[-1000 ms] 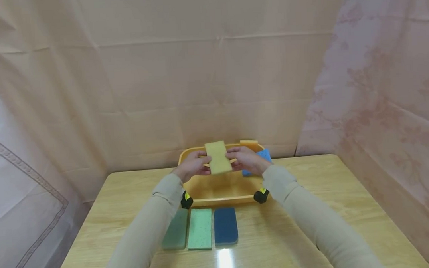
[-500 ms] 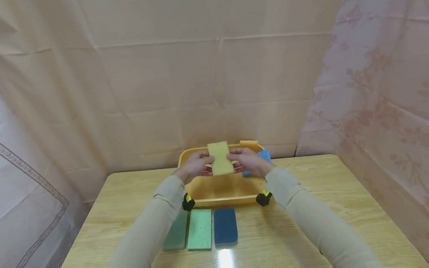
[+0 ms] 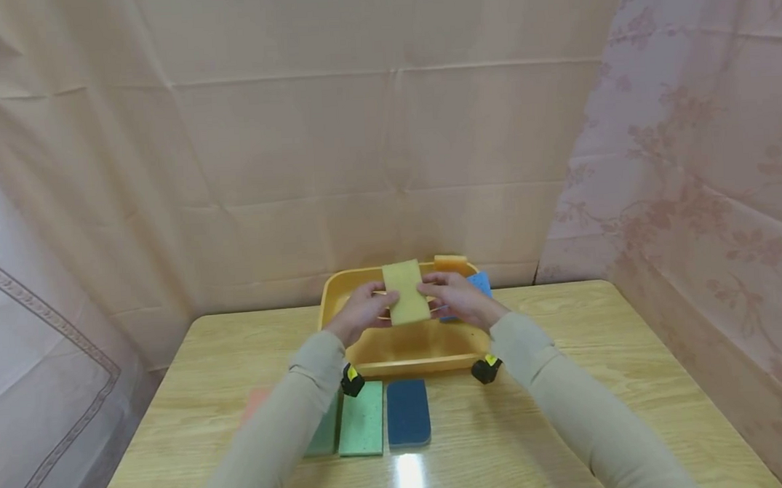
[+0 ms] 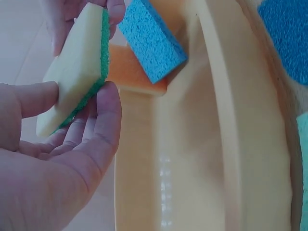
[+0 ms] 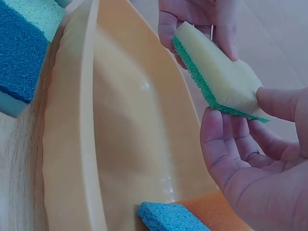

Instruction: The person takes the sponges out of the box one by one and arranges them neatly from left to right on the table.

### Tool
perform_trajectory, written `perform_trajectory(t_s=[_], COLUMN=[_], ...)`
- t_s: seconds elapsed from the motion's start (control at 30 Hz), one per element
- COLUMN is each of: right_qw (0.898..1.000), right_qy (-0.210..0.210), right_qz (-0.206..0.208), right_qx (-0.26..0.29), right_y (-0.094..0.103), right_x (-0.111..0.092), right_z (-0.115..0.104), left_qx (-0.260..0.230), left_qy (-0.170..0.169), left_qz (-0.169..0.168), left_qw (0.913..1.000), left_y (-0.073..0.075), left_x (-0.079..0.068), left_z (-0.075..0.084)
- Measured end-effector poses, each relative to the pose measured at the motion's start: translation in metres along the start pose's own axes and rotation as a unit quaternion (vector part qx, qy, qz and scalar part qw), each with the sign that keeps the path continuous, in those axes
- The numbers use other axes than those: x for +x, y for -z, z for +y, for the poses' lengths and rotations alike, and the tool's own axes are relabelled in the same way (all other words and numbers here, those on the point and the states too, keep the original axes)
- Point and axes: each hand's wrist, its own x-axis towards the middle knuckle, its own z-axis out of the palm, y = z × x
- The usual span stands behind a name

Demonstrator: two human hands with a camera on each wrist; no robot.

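Both hands hold a yellow scouring sponge (image 3: 406, 293) with a green scrubbing layer (image 4: 91, 91) above an orange-yellow plastic basin (image 3: 412, 364). My left hand (image 3: 363, 314) pinches its left edge, thumb on the yellow face and fingers under the green side. From the other edge my right hand (image 3: 464, 301) grips it the same way, as the right wrist view also shows. Inside the basin, at its right end, a blue sponge (image 4: 151, 43) leans across an orange sponge (image 4: 130, 72).
In front of the basin, a dark blue scouring pad (image 3: 408, 414), a light green sponge (image 3: 361, 420) and a darker green one (image 3: 323, 432) lie in a row on the wooden table (image 3: 504, 443). A pink piece (image 3: 256, 400) shows beside the left sleeve. A beige curtain (image 3: 294, 132) hangs behind.
Both hands and the yellow sponge have shifted slightly to the right and down in the head view. The left forearm moved right, so a pink piece now shows beside it.
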Motion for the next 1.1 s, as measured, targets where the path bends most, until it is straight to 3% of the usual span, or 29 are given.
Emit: perform_trajectory(t_s=[0.3,0.7,1.1], right_qw=[1.000,1.000,0.999], right_qy=[-0.009,0.023,0.035], right_qz=[0.019,-0.012,0.002], right_qx=[0.005,-0.010,-0.020], right_y=[0.008,0.016,0.017], right_x=[-0.011,-0.024,-0.032], right_z=[0.009,0.017,0.023], left_qx=[-0.007,-0.020,-0.028], left_qy=[-0.037,-0.038,-0.042], left_qz=[0.000,0.001,0.004], left_qw=[0.9993,0.9991,0.9987], left_y=[-0.014,-0.029,-0.037], left_x=[-0.001,-0.005,-0.010], left_z=[-0.007,-0.018,-0.018])
